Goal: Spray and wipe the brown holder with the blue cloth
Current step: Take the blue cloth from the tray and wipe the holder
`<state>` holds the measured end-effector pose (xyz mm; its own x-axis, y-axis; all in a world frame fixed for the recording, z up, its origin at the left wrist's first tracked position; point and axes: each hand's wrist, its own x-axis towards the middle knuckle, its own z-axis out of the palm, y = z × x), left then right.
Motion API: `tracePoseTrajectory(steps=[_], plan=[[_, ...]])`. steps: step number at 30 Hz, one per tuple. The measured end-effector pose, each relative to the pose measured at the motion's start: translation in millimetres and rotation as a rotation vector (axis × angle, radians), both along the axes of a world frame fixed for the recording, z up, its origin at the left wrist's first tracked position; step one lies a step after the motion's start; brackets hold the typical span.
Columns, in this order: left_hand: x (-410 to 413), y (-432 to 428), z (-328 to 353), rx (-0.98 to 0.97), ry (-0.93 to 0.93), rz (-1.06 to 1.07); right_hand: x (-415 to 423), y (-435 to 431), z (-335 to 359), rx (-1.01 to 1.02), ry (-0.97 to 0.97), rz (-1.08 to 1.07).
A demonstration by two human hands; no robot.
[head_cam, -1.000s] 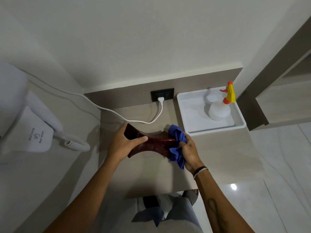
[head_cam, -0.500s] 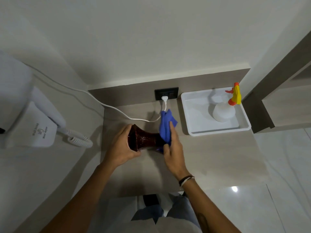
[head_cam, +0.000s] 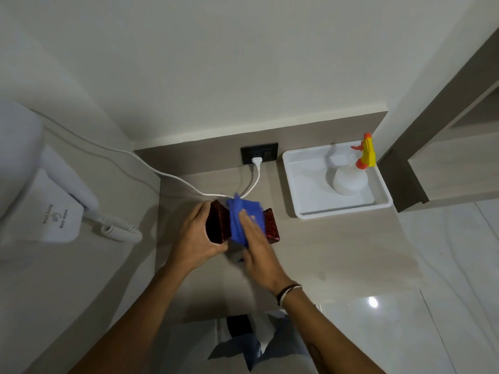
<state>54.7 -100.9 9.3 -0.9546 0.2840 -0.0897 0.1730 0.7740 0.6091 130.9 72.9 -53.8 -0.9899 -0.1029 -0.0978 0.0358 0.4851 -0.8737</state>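
The dark brown holder [head_cam: 271, 225] lies on the beige counter [head_cam: 337, 252] in the middle of the view. My left hand [head_cam: 195, 238] grips its left end. The blue cloth [head_cam: 240, 220] is draped over the middle of the holder, and my right hand [head_cam: 256, 244] presses flat on it; the hand and cloth are blurred by motion. The spray bottle [head_cam: 351, 179], white with a yellow and orange trigger head, stands in the white tray [head_cam: 299, 190] at the back right.
A white cable [head_cam: 172, 176] runs from the black wall socket [head_cam: 259, 152] across the counter behind the holder. A white wall-mounted hair dryer [head_cam: 59, 211] with a coiled cord hangs at the left. A brown shelf unit [head_cam: 445, 147] stands at the right.
My right hand has carried the blue cloth from the holder's right end to over its middle. The holder's right end is uncovered again. My left hand keeps its grip.
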Motion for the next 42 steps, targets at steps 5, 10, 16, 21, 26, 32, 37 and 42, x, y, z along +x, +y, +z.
tracePoseTrajectory(steps=[5,10,16,21,26,32,37,42], plan=[[-5.3,3.6,2.3,-0.029,0.012,-0.033,9.7,-3.2,-7.6,-0.045,0.053,0.022],[-6.4,3.5,3.8,-0.066,0.038,-0.019,2.0,15.0,-12.8,0.038,-0.066,-0.106],[-9.1,1.0,-2.1,-0.029,0.019,-0.044,8.5,-14.1,-6.0,-0.040,0.115,0.032],[-9.0,-8.8,-8.3,-0.035,-0.021,0.015,5.1,39.2,-28.2,0.062,-0.051,-0.243],[-13.3,-10.6,-8.6,0.110,-0.134,0.129,-6.6,55.0,-29.5,-0.600,-0.357,-0.611],[-19.6,-10.4,10.3,0.012,-0.340,-0.002,-30.3,54.3,-10.9,-0.827,-0.500,-0.745],[-25.7,-16.1,19.6,0.051,-0.470,-0.003,-50.0,61.1,-4.4,-0.748,-0.612,-0.797],[-17.7,-25.3,11.7,-0.068,-0.425,-0.120,-53.1,58.9,-8.8,-0.630,-0.626,-0.761]])
